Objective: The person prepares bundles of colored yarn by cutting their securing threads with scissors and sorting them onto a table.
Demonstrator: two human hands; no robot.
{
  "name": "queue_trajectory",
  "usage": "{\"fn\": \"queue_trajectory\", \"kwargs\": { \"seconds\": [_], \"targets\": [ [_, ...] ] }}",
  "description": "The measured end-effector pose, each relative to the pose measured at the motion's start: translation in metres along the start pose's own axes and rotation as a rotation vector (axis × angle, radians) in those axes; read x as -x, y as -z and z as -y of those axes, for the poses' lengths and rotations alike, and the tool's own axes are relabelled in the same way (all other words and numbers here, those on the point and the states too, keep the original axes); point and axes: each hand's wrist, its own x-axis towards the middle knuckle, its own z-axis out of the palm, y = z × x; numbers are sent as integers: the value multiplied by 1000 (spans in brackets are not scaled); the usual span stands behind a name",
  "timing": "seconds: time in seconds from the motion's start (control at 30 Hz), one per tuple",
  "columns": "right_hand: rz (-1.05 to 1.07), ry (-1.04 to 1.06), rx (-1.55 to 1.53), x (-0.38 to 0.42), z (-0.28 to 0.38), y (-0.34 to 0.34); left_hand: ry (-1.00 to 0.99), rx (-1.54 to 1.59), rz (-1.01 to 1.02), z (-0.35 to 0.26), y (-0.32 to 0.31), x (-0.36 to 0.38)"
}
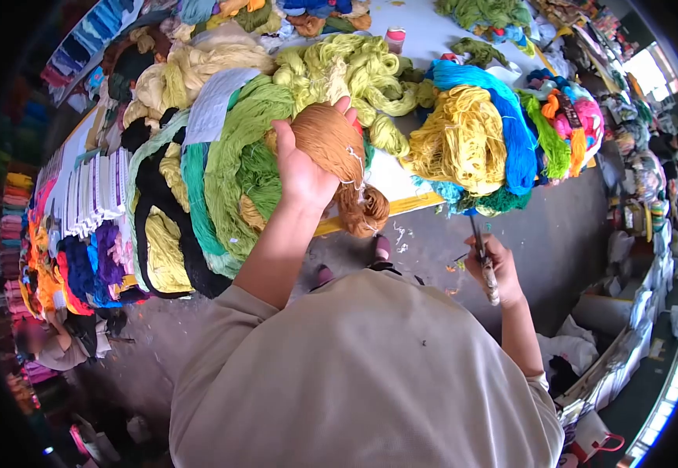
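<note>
My left hand [306, 168] is palm up at the table's front edge, its fingers round a bundle of brown yarn [329, 140]. The tail of that yarn hangs down in a loose twist over the yellow edge. Green yarn [257, 132] lies just left of the hand, and yellow-green yarn [346, 70] behind it. Out over the floor at the right, my right hand [491, 261] is closed round a dark, long tool with a wrapped, pale handle [488, 285]; its thin end points up toward the table. What kind of tool it is, I cannot tell.
Yellow yarn [463, 136] and blue yarn [516, 132] hang over the table's right part. A paper sheet [218, 105] lies on yarn at the left, near white stacked strips [93, 191]. Another person [62, 347] is at the lower left. A pink-and-white cone [395, 39] stands further back.
</note>
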Motion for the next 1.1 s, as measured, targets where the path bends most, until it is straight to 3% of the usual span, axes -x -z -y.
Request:
{"fn": "queue_trajectory", "kwargs": {
  "seconds": [0.1, 0.17, 0.27, 0.37, 0.47, 0.53, 0.57, 0.63, 0.77, 0.83, 0.93, 1.0, 1.03, 1.07, 1.1],
  "targets": [
    [-50, 130, -111, -8, 8, -13, 53, 49, 18, 10, -3, -2],
    [-54, 523, 80, -39, 25, -31, 82, 43, 12, 18, -8, -2],
    [-42, 718, 200, -85, 55, -68, 139, 45, 22, 28, -17, 0],
    [-9, 742, 353, -109, 51, -83, 202, 51, 77, 24, -16, -2],
    [-75, 652, 233, -84, 29, -72, 80, -90, 24, 14, -14, -4],
    [-138, 405, -72, -59, 10, -64, 79, -41, -15, 6, -5, -5],
    [-216, 377, -310, -55, -9, -65, 51, -39, -6, 5, 5, -8],
    [-263, 187, -534, -36, 20, -46, 27, -16, 3, 5, 9, -9],
    [-393, 165, -402, -21, -2, -27, 19, -125, -81, 12, 21, -16],
    [-432, 62, -13, -3, -18, -15, 2, -100, 124, 12, 28, -19],
    [-199, -282, 449, 39, -36, 18, -113, -311, 19, 12, 10, -9],
    [-144, -490, 908, 76, -102, 29, -196, -644, 72, 15, 0, 2],
    [-175, -441, 853, 84, -109, 29, -479, -1123, 342, 14, 10, -4],
    [-204, -395, 798, 85, -114, 31, -477, -1184, 431, 21, -8, 8],
    [-256, -393, 394, 71, -117, 27, -673, -1409, 588, 26, -12, 5]
  ]
}}
